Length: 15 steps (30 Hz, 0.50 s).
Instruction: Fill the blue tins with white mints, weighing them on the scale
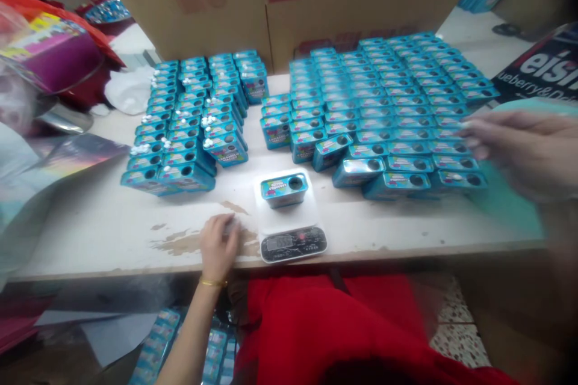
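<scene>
A small blue tin (283,189) with a dark round hole in its top sits on a white kitchen scale (289,216). The scale's display is lit, but its digits are blurred. My left hand (220,243) rests on the table just left of the scale, fingers curled in; a greyish spot shows between them, too unclear to name. Off to the right, my right hand (526,147) is raised over the edge of the right block of tins (409,181), thumb and fingertips pinched together. Motion blur hides what is in that pinch.
Rows of similar tins (185,174) stand at the left, several with small white pellets on top. Behind rises a large cardboard box (271,6). A dark printed package (542,69) and a green surface (510,198) lie right. Plastic-wrapped tins (156,343) sit below the table edge.
</scene>
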Each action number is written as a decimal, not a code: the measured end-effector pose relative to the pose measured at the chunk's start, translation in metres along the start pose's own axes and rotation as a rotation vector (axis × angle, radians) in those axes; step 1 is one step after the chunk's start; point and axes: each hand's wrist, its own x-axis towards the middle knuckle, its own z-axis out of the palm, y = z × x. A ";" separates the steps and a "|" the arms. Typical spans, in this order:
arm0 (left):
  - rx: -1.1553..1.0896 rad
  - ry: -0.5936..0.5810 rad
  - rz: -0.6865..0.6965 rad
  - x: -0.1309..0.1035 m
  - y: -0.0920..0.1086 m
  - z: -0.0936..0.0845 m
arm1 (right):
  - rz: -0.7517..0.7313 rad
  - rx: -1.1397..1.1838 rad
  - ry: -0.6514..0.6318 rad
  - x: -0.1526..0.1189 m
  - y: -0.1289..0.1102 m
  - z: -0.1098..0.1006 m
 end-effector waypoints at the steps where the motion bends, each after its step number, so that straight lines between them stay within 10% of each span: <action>1: -0.053 0.020 -0.007 0.003 0.005 -0.003 | 0.093 0.194 -0.134 -0.019 -0.016 0.019; 9: -0.315 -0.075 0.164 0.051 0.065 -0.001 | 0.850 1.048 -0.874 -0.129 -0.017 0.138; 15: -0.259 -0.116 0.277 0.080 0.066 0.017 | 0.854 0.951 -0.824 -0.158 -0.006 0.166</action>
